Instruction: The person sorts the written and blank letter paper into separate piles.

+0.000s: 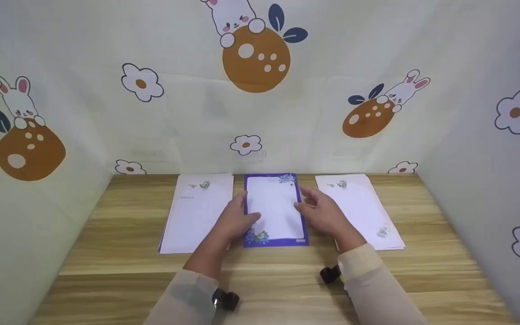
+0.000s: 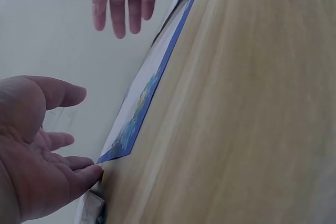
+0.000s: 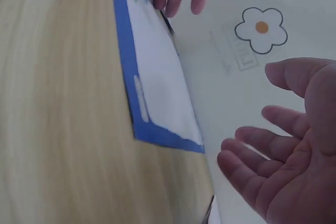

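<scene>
A sheet of letter paper [image 1: 274, 207] with a blue-purple border and blue flowers in two corners lies flat at the back middle of the table. My left hand [image 1: 236, 217] is at its left edge, fingers extended and thumb over the border. In the left wrist view, the little-finger side of that hand [image 2: 39, 166] comes right by the sheet's near corner. At the opposite edge is my right hand [image 1: 325, 213], thumb and fingers spread apart. The right wrist view shows its palm [image 3: 294, 171] with nothing in it.
White printed paper stacks flank the bordered sheet, one left [image 1: 197, 216] and one right [image 1: 355, 210]. The wood-grain table [image 1: 278, 284] meets a patterned cloth [image 1: 188, 117] behind the papers, with cloth sides left and right. Black wrist devices [image 1: 226, 299] hang under both sleeves.
</scene>
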Motion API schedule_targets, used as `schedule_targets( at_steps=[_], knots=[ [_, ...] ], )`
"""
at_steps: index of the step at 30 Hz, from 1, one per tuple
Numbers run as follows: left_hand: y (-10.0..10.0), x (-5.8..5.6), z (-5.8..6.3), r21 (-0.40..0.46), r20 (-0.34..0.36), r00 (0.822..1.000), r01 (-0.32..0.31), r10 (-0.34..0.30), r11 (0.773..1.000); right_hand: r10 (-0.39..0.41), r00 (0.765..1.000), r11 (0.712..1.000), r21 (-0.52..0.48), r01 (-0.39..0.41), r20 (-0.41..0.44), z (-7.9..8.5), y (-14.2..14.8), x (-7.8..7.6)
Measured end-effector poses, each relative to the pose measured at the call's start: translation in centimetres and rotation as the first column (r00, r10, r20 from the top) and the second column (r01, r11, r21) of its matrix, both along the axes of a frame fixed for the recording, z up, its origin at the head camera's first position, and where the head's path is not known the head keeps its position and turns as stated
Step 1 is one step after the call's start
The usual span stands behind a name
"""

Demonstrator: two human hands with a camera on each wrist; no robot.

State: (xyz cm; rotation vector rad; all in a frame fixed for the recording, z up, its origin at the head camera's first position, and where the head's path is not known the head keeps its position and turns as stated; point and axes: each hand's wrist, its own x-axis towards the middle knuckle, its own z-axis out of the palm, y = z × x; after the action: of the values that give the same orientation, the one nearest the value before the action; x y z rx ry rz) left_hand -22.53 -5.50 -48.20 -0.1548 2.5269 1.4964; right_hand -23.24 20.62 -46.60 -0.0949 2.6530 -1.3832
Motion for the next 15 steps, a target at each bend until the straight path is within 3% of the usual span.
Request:
schedule_targets(
  at_steps=[5, 9, 12, 15],
  knots=[
    [-0.1, 0.2, -0.1, -0.013, 0.010, 1.000, 0.022, -0.022, 1.000, 0.024, 0.998, 0.992, 0.121, -0.032, 0.061, -0.7, 0.3, 0.0],
    [-0.1, 0.5, -0.2, -0.050, 0.020, 0.996, 0.085, -0.084, 0.995, 0.094, 0.992, 0.979, 0.176, -0.107, 0.080, -0.9, 0.4, 0.3],
    [0.0, 0.8, -0.2, -0.123, 0.031, 0.988, 0.157, -0.154, 0.980, 0.197, 0.976, 0.941, 0.262, -0.213, 0.088, -1.0, 0.5, 0.6],
    [0.1, 1.1, -0.1, -0.231, 0.055, 0.973, 0.230, -0.223, 0.946, 0.265, 0.958, 0.897, 0.336, -0.287, 0.109, -1.1, 0.6, 0.9]
  ],
)
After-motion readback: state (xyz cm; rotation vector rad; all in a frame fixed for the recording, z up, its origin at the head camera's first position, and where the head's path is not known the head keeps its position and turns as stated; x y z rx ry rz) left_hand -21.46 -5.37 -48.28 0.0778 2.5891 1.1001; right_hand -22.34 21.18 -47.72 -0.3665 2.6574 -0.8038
